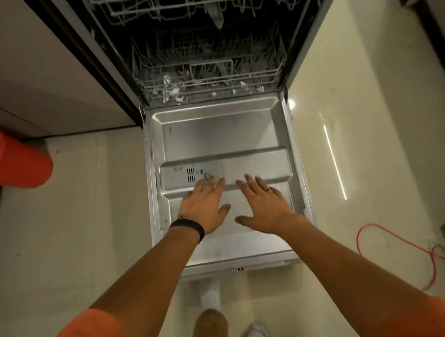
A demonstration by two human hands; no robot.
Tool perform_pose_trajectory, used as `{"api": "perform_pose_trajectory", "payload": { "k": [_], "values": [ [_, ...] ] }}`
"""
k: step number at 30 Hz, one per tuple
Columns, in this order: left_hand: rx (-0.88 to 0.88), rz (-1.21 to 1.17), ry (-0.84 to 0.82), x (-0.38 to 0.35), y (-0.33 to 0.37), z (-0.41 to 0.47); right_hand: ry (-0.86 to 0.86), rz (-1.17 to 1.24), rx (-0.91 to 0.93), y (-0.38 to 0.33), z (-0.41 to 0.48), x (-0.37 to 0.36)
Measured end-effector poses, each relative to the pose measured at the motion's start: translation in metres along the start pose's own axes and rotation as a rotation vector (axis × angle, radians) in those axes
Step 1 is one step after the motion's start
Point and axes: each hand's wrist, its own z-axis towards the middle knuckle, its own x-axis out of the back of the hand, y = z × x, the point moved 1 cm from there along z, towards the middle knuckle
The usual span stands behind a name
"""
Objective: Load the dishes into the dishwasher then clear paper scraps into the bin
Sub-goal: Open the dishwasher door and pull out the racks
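Floor tiles (84, 208): orange bin (5, 159) left, open dishwasher door (221, 136) ahead

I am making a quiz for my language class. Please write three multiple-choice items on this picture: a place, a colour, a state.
1. Where is the orange bin?
A. on the floor, left of the dishwasher door
B. on the door
C. on a chair

2. What colour is the wristband on the left arm?
A. white
B. black
C. green

3. How is the dishwasher door?
A. shut
B. half open
C. folded fully down

Answers:
1 A: it sits on the floor at far left.
2 B: the band is black.
3 C: it lies flat under the left hand and right hand, both spread open.
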Motion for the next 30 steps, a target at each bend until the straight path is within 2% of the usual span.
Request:
{"api": "perform_pose_trajectory", "payload": {
  "k": [7,13,21,30],
  "values": [
    [0.006,0.003,0.149,0.085,-0.034,0.086,0.110,-0.054,-0.004,0.004,0.076,0.088],
    [-0.017,0.052,0.197,0.134,-0.074,0.158,0.183,-0.103,-0.008,0.013,0.160,0.146],
    [-0.020,0.091,0.189,0.165,-0.103,0.242,0.189,-0.165,-0.036,0.015,0.254,0.196],
    [-0.044,0.100,0.115,0.173,-0.109,0.293,0.132,-0.203,-0.063,0.020,0.305,0.208]
  ]
}}
